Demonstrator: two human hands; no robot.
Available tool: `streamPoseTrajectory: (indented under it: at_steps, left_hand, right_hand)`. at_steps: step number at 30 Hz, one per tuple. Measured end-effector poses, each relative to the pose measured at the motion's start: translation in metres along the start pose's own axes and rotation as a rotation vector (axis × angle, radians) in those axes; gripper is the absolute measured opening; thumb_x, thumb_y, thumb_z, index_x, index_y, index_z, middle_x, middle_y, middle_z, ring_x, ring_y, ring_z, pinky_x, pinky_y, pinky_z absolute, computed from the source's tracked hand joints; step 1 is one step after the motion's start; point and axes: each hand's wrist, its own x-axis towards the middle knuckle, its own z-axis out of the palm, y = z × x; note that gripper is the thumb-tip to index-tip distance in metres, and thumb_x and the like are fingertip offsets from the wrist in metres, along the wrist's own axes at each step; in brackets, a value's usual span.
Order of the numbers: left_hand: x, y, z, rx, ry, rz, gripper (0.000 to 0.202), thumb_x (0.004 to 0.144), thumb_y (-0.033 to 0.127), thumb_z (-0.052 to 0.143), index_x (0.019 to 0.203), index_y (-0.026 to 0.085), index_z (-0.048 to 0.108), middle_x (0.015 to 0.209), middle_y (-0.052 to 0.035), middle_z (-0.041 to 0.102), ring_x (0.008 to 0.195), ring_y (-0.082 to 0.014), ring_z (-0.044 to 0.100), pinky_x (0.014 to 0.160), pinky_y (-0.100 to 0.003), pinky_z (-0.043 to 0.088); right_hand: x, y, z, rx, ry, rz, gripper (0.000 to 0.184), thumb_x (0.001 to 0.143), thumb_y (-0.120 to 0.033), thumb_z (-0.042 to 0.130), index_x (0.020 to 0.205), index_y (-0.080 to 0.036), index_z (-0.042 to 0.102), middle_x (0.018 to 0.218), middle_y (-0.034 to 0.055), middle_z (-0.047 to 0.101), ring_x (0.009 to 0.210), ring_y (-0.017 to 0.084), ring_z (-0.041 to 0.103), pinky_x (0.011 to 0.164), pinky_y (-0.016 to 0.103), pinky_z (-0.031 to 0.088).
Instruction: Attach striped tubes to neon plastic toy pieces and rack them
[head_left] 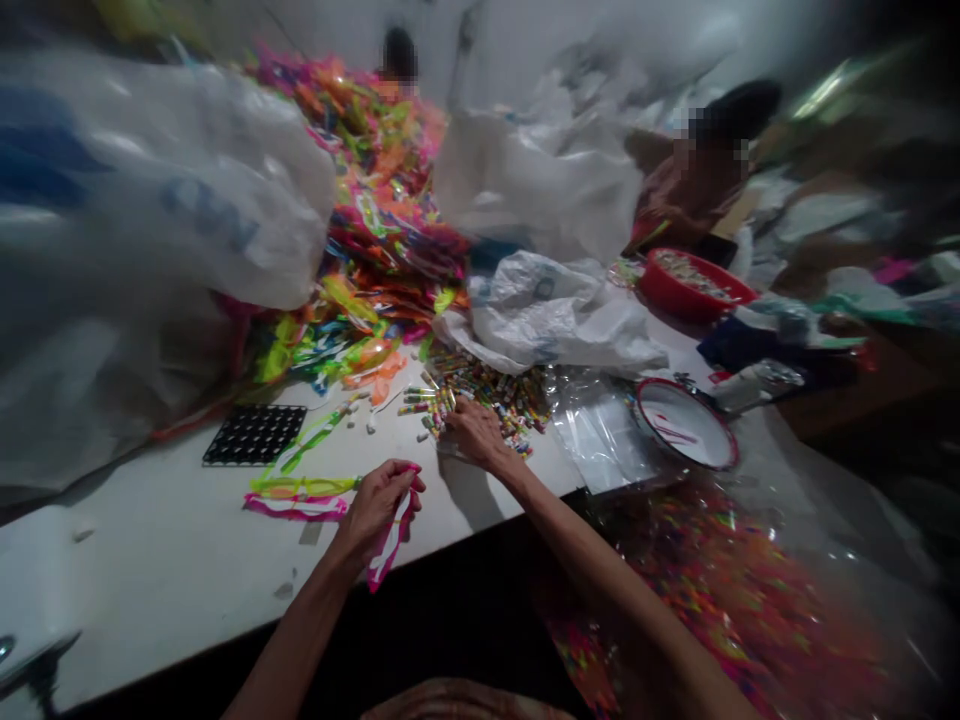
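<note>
White desk [172, 570], big cloudy plastic sack [225, 190] along its left side, and a messy heap of neon pieces [390, 215] piled up at the back. Red bowl [671, 298] full of small bits sits off to the right, then there's a pile of little printed tubes [499, 382] mid-desk, a round red-rimmed dish [711, 443] right of those, and a black grid tray [255, 436] over on the left. Left hand [381, 500]'s pinched on a pink-and-white strip [391, 545] near the front edge. Right hand [476, 432]'s at the tubes, fingers bunched, can't tell if it's got one. Hands are apart.
</note>
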Motion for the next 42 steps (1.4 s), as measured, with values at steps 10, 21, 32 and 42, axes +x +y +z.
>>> streamPoseTrajectory:
  at_steps: [10,21,32,42]
  left_hand:
    - [-0.017,0.009,-0.017,0.013,-0.100,0.036,0.017,0.074,0.027,0.056,0.081,0.012,0.057,0.066,-0.0026,0.063,0.047,-0.0083,0.053,0.049,-0.020,0.036]
    - [-0.030,0.018,-0.023,0.151,-0.261,0.006,0.014,0.073,0.027,0.050,0.074,0.014,0.056,0.059,0.0002,0.060,0.044,-0.0085,0.049,0.047,-0.021,0.033]
    - [-0.037,0.013,-0.027,0.068,-0.339,-0.059,0.009,0.069,0.022,0.050,0.067,0.015,0.055,0.054,0.0013,0.054,0.045,-0.0081,0.044,0.045,-0.020,0.030]
    - [-0.050,0.012,-0.042,0.308,-0.385,0.023,0.027,0.078,0.043,0.052,0.069,0.018,0.051,0.055,0.0030,0.047,0.045,-0.0086,0.039,0.045,-0.022,0.028]
  right_hand:
    - [-0.051,-0.042,-0.001,1.232,-0.224,0.044,0.031,0.077,-0.044,0.059,0.079,-0.013,0.063,0.057,-0.0028,0.049,0.050,0.009,0.043,0.050,0.022,0.036]
    - [-0.059,-0.053,-0.013,1.289,-0.313,0.019,0.027,0.073,-0.039,0.065,0.079,-0.012,0.066,0.056,-0.0025,0.053,0.052,0.008,0.047,0.053,0.021,0.037]
    - [-0.066,-0.063,-0.024,1.201,-0.386,0.028,0.027,0.069,-0.037,0.069,0.082,-0.013,0.070,0.061,0.0013,0.062,0.054,0.011,0.055,0.054,0.022,0.043]
    - [-0.071,-0.068,-0.012,1.114,-0.432,-0.048,0.022,0.074,-0.035,0.065,0.080,-0.015,0.072,0.062,0.0022,0.062,0.056,0.012,0.054,0.053,0.021,0.040]
